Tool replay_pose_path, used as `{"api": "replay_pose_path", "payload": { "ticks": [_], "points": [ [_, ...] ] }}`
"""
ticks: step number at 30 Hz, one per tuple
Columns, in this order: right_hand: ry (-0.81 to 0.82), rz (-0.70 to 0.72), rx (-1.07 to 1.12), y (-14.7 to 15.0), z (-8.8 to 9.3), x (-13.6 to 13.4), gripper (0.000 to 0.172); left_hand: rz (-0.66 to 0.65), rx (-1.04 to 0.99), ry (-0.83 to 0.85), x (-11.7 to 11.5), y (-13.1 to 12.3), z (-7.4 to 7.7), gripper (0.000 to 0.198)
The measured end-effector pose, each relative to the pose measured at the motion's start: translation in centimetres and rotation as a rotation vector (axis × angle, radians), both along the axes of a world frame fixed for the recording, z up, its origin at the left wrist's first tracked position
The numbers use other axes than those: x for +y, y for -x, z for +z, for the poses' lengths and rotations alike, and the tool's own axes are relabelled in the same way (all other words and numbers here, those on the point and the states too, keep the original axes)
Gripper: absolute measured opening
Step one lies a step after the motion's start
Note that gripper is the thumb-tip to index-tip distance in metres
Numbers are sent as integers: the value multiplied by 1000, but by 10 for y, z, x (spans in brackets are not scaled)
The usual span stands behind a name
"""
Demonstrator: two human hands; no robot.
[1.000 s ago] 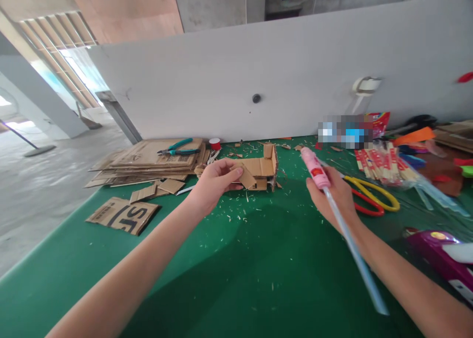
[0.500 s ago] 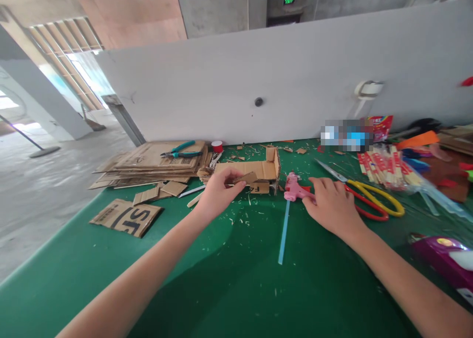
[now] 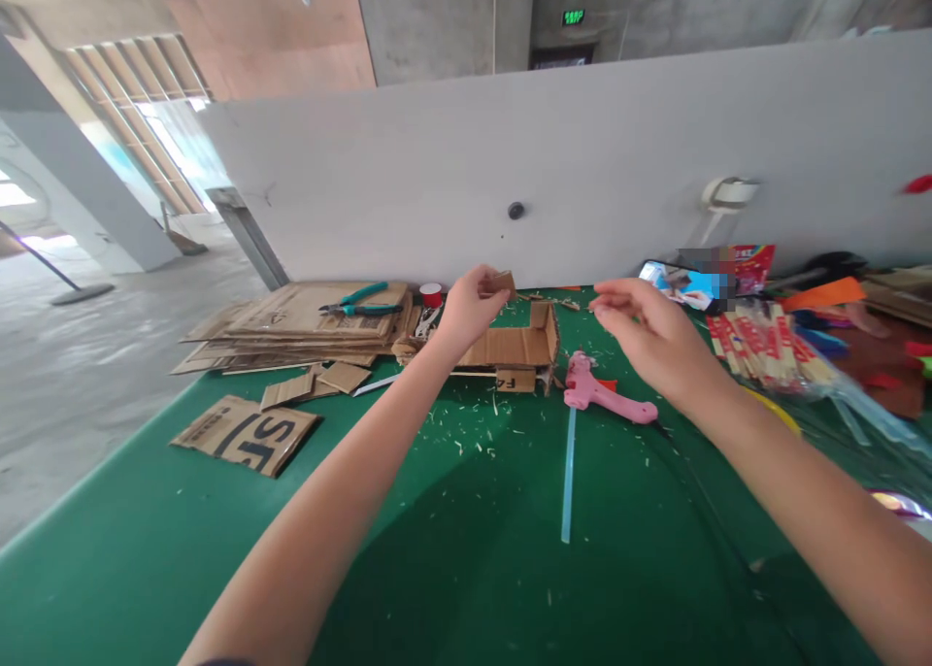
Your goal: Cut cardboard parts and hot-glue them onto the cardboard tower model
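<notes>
Left hand (image 3: 466, 309) lifted above the desk (image 3: 146, 549), pinching a small cardboard piece (image 3: 501, 282) between thumb and fingertips; half a second ago it held the piece low against the cardboard box (image 3: 516, 348). The right hand (image 3: 645, 331), empty with fingers loosely curled, has let go of the pink glue gun (image 3: 604, 399), which now lies on the green desk just right of the box, its pale glue stick (image 3: 568, 482) trailing toward the near edge; the gluing appears paused while both hands turn to the piece. The piece is brown, small and roughly rectangular, raised above the open-topped box. Far left, a stack of cardboard sheets (image 3: 291, 321) carries teal pliers (image 3: 360, 300); cardboard scraps litter the desk
</notes>
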State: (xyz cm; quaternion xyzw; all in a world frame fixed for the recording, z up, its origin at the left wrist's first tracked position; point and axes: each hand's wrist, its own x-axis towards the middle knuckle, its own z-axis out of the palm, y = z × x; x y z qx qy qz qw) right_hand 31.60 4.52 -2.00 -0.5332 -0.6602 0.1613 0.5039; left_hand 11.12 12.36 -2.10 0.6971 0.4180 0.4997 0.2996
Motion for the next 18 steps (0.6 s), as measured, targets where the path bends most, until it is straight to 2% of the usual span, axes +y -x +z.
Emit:
{"api": "replay_pose_path", "payload": {
  "ticks": [3, 6, 8, 11, 14, 18],
  "points": [
    [173, 107, 107, -4, -6, 28, 30, -126, 56, 93, 19, -9, 1, 10],
    [338, 278, 41, -8, -17, 44, 53, -265, 123, 124, 26, -15, 0, 13],
    [369, 399, -59, -11, -24, 44, 65, -332, 160, 130, 27, -18, -1, 18],
    [353, 518, -226, -13, -31, 38, 68, -408, 199, 137, 26, -18, -3, 25],
    [305, 483, -333, -14, -33, 33, 67, -464, 224, 150, 27, -16, -4, 28],
    [252, 412, -368, -11, -31, 35, 72, -509, 254, 160, 24, -13, -2, 28]
  ]
}}
